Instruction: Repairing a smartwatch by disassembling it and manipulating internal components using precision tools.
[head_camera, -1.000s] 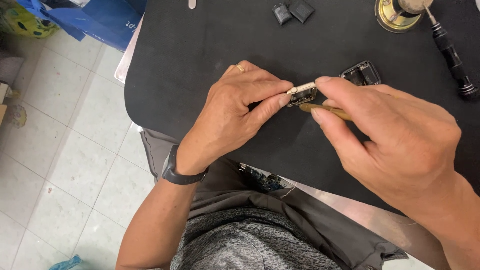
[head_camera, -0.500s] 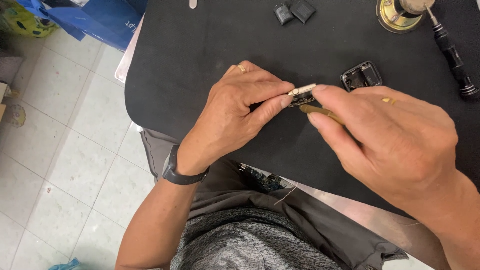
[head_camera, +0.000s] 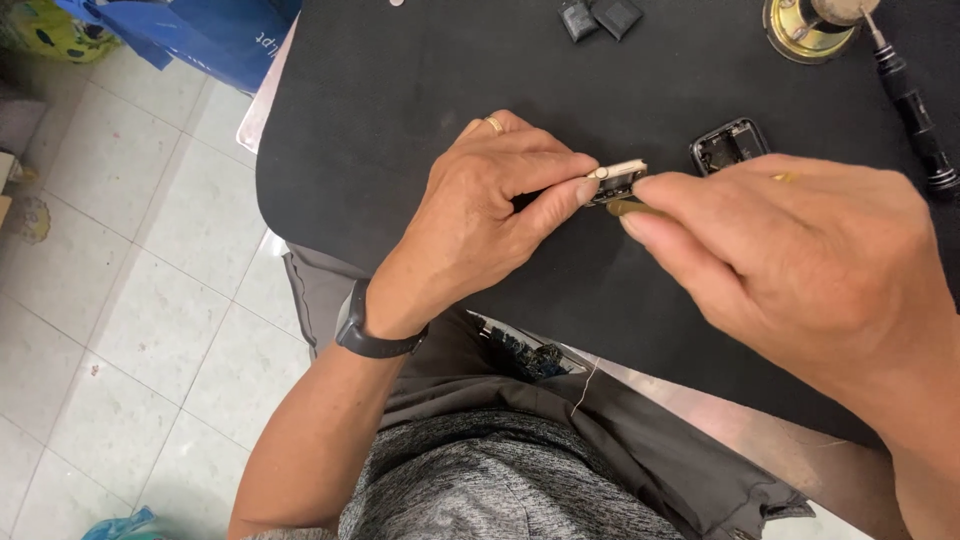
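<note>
Shifted slightly rightward since the earlier frame, with the grip otherwise unchanged: left hand (head_camera: 480, 215) clamped by thumb and forefinger on the small pale-edged component (head_camera: 617, 180), right hand (head_camera: 800, 260) pinched shut on a thin brass-coloured tool (head_camera: 625, 207) touching its underside. Held just above the black mat (head_camera: 400, 120), near the small black casing (head_camera: 728, 145); screwdriver (head_camera: 908, 95) and round brass part (head_camera: 805, 28) well apart, at the far edge.
</note>
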